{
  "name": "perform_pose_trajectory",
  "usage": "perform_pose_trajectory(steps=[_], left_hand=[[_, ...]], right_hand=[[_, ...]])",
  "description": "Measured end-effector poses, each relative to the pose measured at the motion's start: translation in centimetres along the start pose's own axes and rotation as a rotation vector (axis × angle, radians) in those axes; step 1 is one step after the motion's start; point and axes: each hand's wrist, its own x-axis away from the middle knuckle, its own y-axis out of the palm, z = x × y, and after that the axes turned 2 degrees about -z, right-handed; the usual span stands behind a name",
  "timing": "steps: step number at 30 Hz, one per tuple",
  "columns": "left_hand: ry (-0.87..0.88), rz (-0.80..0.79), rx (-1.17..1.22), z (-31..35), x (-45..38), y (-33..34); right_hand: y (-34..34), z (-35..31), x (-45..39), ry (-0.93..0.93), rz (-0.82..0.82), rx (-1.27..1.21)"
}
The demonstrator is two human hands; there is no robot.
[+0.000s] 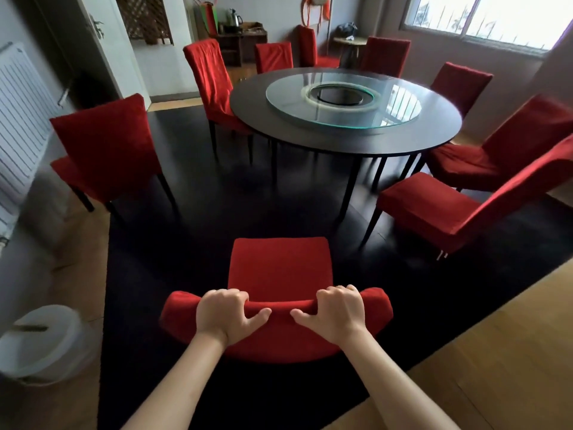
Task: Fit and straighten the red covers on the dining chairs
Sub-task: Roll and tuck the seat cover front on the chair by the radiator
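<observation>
A: What is nearest the camera?

B: A near chair [279, 274] in a red cover [276, 346], seen from above and behind, facing the far table. Two bare forearms reach in from the bottom edge.

A: What are the hands doing?

B: Both grip the top of the backrest. The left hand [223, 315] has its fingers curled over the top edge, its thumb on the near side, bunching the cloth. The right hand [338, 311] mirrors it just to the right; the two thumbs point at each other, apart.

A: And the rest of the room?

B: A round dark table [341, 131] stands farther off, with a glass turntable [344, 100] on it. More red-covered chairs ring it: a left chair [105, 150] turned away, a far-left chair [210, 79] with a wrinkled cover, several at the far side, and two on the right. A dark rug [192, 218] lies under everything. A white radiator [21, 119] is on the left wall, a white bin [43, 342] near left, a window [486, 17] far right.

A: Any writing or labels?

B: None that can be read.
</observation>
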Motion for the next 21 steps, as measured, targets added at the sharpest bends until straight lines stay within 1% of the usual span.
perform_pose_trajectory(steps=[9, 11, 14, 17, 19, 21], left_hand=[[0.184, -0.050, 0.049, -3.1, 1.7, -0.7], [0.221, -0.041, 0.054, -3.5, 1.9, -0.8], [0.247, -0.044, 0.047, -3.7, 1.9, -1.1], [0.260, -0.042, 0.048, -3.9, 1.9, -0.8], [0.267, -0.047, 0.046, -4.0, 1.7, -0.7], [0.270, -0.051, 0.045, -4.2, 1.3, -0.7]], right_hand=[[0.0, -4.8, 4.8, 0.187, 0.056, 0.053], [0.1, -5.6, 5.4, 0.217, 0.063, 0.060], [0.0, -6.0, 5.7, 0.236, 0.104, 0.060], [0.1, -6.0, 5.6, 0.244, 0.091, 0.066], [0.1, -5.9, 5.5, 0.239, 0.137, 0.065], [0.1, -6.0, 5.1, 0.240, 0.148, 0.070]])
